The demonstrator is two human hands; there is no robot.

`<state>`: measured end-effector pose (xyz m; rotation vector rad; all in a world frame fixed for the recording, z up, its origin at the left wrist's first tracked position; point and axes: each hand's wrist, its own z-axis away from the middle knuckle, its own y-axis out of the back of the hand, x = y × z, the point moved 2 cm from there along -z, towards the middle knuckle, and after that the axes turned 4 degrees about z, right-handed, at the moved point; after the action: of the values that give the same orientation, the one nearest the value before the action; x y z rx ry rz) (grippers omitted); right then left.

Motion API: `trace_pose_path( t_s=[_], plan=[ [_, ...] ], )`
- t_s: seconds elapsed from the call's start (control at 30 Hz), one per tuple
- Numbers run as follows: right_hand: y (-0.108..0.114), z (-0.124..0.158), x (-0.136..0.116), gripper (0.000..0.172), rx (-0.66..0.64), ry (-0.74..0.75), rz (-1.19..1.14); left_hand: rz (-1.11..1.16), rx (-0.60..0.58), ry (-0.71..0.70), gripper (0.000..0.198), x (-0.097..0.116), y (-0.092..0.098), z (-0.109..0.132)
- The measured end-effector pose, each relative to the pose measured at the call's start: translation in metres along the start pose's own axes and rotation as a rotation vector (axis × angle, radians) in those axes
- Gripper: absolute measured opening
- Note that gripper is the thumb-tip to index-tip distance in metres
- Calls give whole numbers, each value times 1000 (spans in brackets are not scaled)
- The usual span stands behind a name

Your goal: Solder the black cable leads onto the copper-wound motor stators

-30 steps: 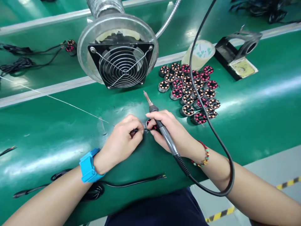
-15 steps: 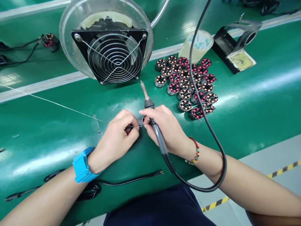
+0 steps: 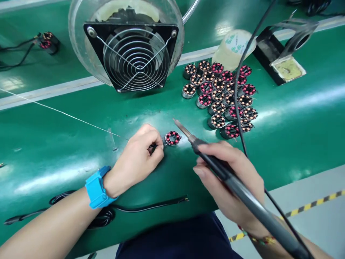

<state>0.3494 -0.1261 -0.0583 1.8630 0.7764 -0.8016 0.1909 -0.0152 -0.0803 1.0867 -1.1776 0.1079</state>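
My left hand, with a blue wrist strap, is closed in a pinch on a thin black wire. The wire's bare end meets the side of a small motor stator with red windings, which sits on the green bench. A thin silvery strand runs in from the left and passes behind this hand. My right hand is wrapped round a soldering iron. The iron's tip points up and left, just above and right of the stator, apart from it.
Several stators with copper or red windings stand grouped at the right, near a roll of clear tape. An iron stand with a sponge is farther right. A fan stands at the back. Black cables lie in front.
My right hand has let go of the stator and moved right and toward me, now gripping the iron like a pen with its tip lowered. The stator is uncovered. My left hand keeps its pinch.
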Motion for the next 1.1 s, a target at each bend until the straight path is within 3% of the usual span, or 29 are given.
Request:
trace_pose_path(
  t_s=[0.1, 0.2, 0.5, 1.1],
  plan=[
    [-7, 17, 6, 29, 77, 25, -43, -6, 6, -4, 17, 1, -1, -1],
    [-12, 25, 12, 27, 71, 47, -60, -4, 6, -5, 17, 1, -1, -1],
    [-14, 23, 12, 20, 46, 43, -28, -13, 14, -9, 17, 1, 0, -1],
    [-13, 19, 16, 26, 53, 82, -31, -18, 17, -2, 16, -1, -1, -1]
  ],
)
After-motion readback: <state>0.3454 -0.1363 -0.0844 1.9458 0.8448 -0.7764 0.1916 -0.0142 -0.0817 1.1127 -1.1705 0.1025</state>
